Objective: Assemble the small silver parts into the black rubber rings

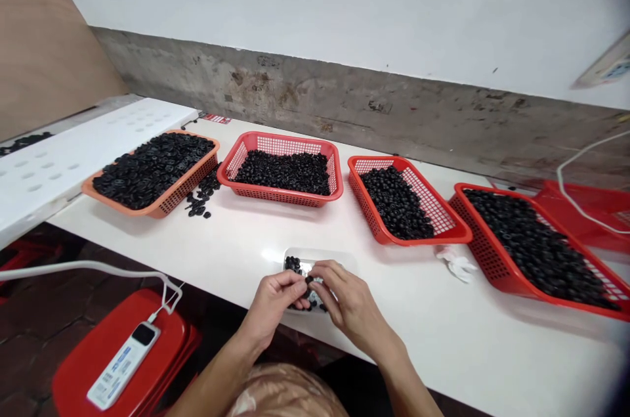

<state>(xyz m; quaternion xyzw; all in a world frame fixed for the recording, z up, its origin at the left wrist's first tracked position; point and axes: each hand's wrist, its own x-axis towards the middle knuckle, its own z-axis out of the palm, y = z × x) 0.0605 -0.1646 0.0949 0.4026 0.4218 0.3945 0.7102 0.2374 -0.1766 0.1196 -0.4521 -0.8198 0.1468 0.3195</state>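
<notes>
My left hand (273,302) and my right hand (352,302) meet over a small clear plastic tray (319,256) near the white table's front edge. Their fingertips pinch a small black piece (308,280), possibly plastic or rubber. A little heap of similar black pieces (294,264) lies in the tray, partly hidden by my fingers. An orange mesh basket (165,202) and several red mesh baskets (280,138) stand beyond my hands, each filled with black pieces.
Loose black pieces (201,197) lie between the first two baskets. A crumpled white cloth (457,264) sits right of my hands. A perforated white board (63,154) lies at left. Below the table edge, a white device (123,364) with a cable rests on a red stool (113,358).
</notes>
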